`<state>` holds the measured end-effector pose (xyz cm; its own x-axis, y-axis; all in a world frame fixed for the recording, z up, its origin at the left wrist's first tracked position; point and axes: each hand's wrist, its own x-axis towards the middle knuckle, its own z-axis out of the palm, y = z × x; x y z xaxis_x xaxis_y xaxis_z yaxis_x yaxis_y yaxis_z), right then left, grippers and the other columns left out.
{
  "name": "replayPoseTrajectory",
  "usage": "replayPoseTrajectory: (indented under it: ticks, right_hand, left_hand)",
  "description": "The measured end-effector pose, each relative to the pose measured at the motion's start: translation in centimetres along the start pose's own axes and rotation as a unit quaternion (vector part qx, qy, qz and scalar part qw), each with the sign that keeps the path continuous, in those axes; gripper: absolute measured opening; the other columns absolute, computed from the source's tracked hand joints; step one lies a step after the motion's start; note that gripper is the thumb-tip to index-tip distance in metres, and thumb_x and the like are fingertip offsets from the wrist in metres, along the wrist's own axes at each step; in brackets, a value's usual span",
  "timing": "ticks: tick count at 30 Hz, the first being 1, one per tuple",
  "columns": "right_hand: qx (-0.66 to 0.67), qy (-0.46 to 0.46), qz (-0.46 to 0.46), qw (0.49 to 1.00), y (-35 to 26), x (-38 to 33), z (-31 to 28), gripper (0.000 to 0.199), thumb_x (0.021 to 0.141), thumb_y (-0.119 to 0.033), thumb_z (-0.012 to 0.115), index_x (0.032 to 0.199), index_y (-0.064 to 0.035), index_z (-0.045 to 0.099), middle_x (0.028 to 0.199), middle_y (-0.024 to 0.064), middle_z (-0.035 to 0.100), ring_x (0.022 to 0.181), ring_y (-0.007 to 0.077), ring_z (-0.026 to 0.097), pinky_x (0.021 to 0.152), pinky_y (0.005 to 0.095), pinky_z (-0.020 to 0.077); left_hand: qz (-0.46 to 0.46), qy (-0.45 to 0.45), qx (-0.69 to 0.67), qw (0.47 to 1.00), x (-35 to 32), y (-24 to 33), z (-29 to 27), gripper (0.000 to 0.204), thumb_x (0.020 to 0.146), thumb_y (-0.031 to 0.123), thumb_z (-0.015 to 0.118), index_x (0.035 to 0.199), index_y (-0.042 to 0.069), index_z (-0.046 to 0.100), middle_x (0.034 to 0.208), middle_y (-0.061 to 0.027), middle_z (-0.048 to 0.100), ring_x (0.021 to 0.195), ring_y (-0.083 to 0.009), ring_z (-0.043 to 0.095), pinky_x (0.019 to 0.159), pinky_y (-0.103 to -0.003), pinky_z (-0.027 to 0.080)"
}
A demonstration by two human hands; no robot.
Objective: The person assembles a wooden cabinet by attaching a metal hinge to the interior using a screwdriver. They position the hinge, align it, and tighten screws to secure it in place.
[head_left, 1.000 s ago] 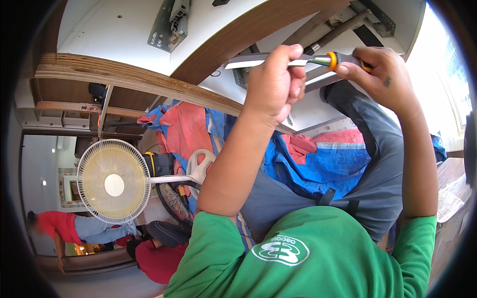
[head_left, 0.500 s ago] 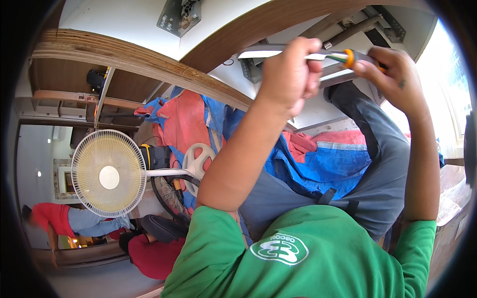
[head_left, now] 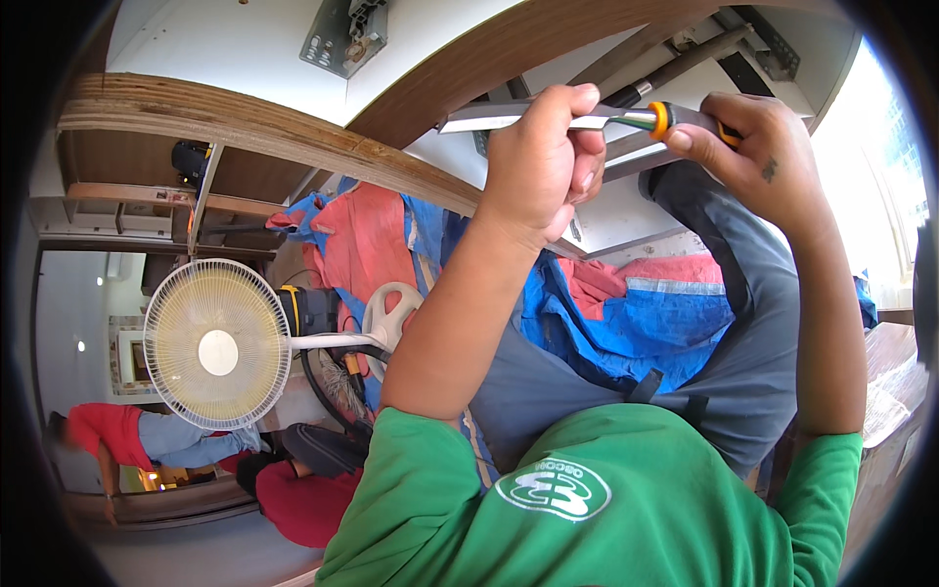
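Observation:
I hold a chisel (head_left: 473, 120) up in front of me, roughly level, its long flat blade toward the left. My right hand (head_left: 773, 157) is wrapped round its black and orange handle, thumb along the side near the orange collar. My left hand (head_left: 536, 166) is closed round the middle of the blade, fingers curled. The blade's end sticks out to the left of that hand, and the narrow shiny neck shows between both hands. Part of the blade is hidden behind my left fingers.
Close beyond the chisel is a wooden cabinet edge (head_left: 264, 127) with a metal bracket (head_left: 342, 37) above. A blue and red tarpaulin (head_left: 626, 328) lies below, between my legs. At left stand a fan (head_left: 217, 342) and a black and yellow case (head_left: 311, 311). Two people in red shirts (head_left: 103, 435) are further left.
Both hands and the chisel have shifted a little left and slightly down. The grip on the blade and the handle looks the same.

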<state>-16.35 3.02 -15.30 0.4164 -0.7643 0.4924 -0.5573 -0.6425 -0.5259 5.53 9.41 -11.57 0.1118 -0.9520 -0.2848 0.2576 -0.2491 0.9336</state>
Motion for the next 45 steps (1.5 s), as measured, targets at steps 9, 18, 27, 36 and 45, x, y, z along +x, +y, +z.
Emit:
replayPoseTrajectory:
  ticks: [9,18,27,36,45]
  right_hand:
    - [-0.018,0.005,-0.042,0.999,-1.9,0.3,-1.0,0.064,0.082,-0.060,0.076,0.064,-0.0001,0.063,0.049,0.0116,0.043,0.045,0.0277,0.045,0.048,0.0388,0.0369]
    - [-0.015,-0.010,0.007,1.000,-1.2,0.0,-0.8,0.066,0.083,-0.061,0.075,0.063,0.0006,0.061,0.051,0.0137,0.044,0.046,0.0291,0.046,0.048,0.0406,0.0365]
    - [0.014,-0.043,0.035,0.998,-2.7,0.0,-1.0,0.064,0.083,-0.061,0.075,0.066,0.0007,0.065,0.050,0.0128,0.044,0.046,0.0282,0.046,0.049,0.0407,0.0369]
    - [0.022,-0.041,0.090,0.995,-2.5,0.1,-0.7,0.065,0.084,-0.059,0.075,0.063,0.0006,0.062,0.049,0.0112,0.041,0.045,0.0232,0.042,0.047,0.0391,0.0341]
    - [0.039,-0.044,0.051,0.997,-2.5,-0.3,-0.2,0.065,0.084,-0.059,0.075,0.063,0.0013,0.062,0.049,0.0129,0.043,0.045,0.0263,0.045,0.047,0.0403,0.0353]
  left_hand:
    - [0.010,-0.010,-0.013,1.000,-0.2,0.1,-0.1,0.044,0.096,0.038,0.059,0.062,0.011,0.051,0.043,-0.0016,0.039,0.034,-0.0131,0.031,0.039,-0.029,0.028]
    - [-0.012,0.040,-0.021,0.999,-0.5,0.1,-0.4,0.043,0.096,0.037,0.060,0.063,0.012,0.052,0.043,-0.0013,0.038,0.035,-0.0129,0.030,0.039,-0.029,0.027]
    - [-0.020,0.005,-0.025,0.999,-0.9,0.1,-0.8,0.044,0.095,0.039,0.061,0.062,0.011,0.053,0.043,-0.0010,0.037,0.035,-0.0121,0.031,0.039,-0.028,0.026]
    - [-0.018,-0.024,-0.020,0.999,-0.9,0.4,-0.7,0.043,0.095,0.037,0.061,0.063,0.009,0.052,0.042,-0.0009,0.037,0.036,-0.0137,0.033,0.041,-0.029,0.029]
    - [-0.020,-0.015,-0.021,0.999,-1.2,0.2,-2.0,0.040,0.094,0.036,0.062,0.065,0.010,0.053,0.045,-0.0025,0.039,0.036,-0.0136,0.031,0.040,-0.029,0.028]
